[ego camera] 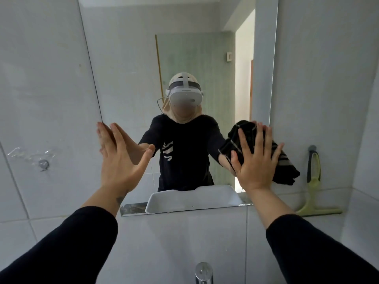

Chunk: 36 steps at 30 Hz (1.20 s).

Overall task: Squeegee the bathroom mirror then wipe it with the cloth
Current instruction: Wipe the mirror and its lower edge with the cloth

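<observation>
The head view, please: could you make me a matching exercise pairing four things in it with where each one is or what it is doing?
Things:
1. cloth
2. squeegee
3. left hand
4. tap

Places or states:
A. hangs on the tiled wall, right of the mirror
B. fingers straight, at the mirror's lower left edge
C. at the bottom of the view, below the mirror
D. pressed to the mirror's lower right under the right hand

Pairs: 1-D, 2-A, 3-B, 4-C
</observation>
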Tool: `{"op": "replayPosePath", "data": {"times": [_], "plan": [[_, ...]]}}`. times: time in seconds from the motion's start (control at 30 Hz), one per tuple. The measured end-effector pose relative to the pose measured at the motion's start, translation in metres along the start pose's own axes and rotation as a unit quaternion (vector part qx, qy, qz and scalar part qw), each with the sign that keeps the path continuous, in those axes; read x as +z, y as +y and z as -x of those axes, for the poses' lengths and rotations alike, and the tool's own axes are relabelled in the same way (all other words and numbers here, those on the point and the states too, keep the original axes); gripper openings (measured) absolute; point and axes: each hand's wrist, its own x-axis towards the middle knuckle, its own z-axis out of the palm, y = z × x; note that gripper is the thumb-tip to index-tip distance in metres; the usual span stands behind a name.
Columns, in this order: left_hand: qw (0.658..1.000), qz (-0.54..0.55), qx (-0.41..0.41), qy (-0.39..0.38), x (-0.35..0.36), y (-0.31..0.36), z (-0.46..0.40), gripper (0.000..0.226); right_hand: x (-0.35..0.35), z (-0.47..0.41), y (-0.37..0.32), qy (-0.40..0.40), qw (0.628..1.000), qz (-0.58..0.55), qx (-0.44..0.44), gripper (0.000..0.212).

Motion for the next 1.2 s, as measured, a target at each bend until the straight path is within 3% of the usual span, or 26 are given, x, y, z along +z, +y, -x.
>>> {"op": "replayPosePath", "data": {"times": [0.3, 0.53, 0.73, 0.87, 1.03, 1.2], "plan": [[0.999, 0.014, 0.036, 0.01, -0.004, -0.023, 0.012, 0.097, 0.004, 0.017, -0.032, -0.002, 0.999, -0.012, 0.048, 0.057], [0.995, -0.038, 0.087, -0.041, 0.004, -0.078, 0.038, 0.089, 0.008, 0.033, -0.107, 0.004, 0.997, -0.012, -0.079, 0.057], [0.992, -0.038, 0.106, -0.049, -0.001, -0.109, 0.05, 0.076, 0.005, 0.049, -0.202, -0.024, 0.974, -0.034, -0.222, 0.063], [0.992, -0.039, 0.11, -0.054, -0.002, -0.12, 0.052, 0.075, 0.008, 0.06, -0.247, -0.044, 0.965, -0.032, -0.257, 0.065], [0.991, -0.052, 0.1, -0.068, 0.003, -0.122, 0.066, 0.073, 0.019, 0.096, -0.239, -0.074, 0.935, -0.01, -0.347, 0.064], [0.991, -0.075, 0.091, -0.068, 0.024, -0.1, 0.084, 0.07, 0.026, 0.104, -0.198, -0.057, 0.926, -0.02, -0.373, 0.065]]}}
